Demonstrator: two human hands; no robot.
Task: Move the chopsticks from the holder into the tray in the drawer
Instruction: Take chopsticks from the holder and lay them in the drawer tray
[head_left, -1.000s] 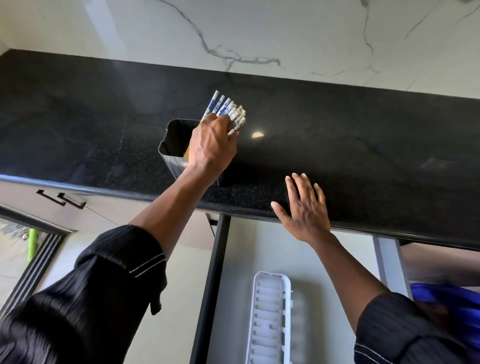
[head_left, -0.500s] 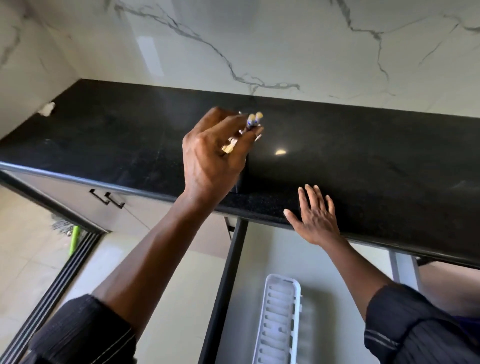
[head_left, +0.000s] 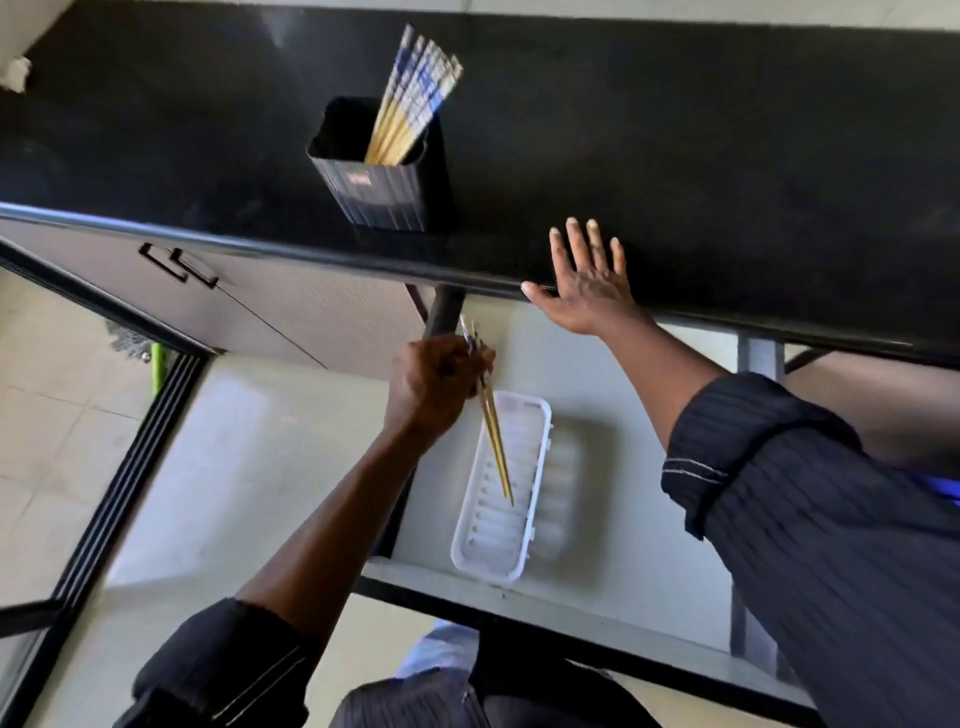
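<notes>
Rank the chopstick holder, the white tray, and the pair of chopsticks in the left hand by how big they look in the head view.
1. White tray, largest.
2. Chopstick holder, though it sits farther from the camera, so the gap is unsure.
3. Pair of chopsticks in the left hand, long but thinnest.

Two hands are seen: the left hand (head_left: 434, 387) and the right hand (head_left: 584, 288). One holder (head_left: 382, 192) and one tray (head_left: 501, 488) are counted. Two chopsticks (head_left: 493, 431) are held; the bunch (head_left: 410, 104) in the holder cannot be counted exactly. One drawer (head_left: 613, 395) is open.
</notes>
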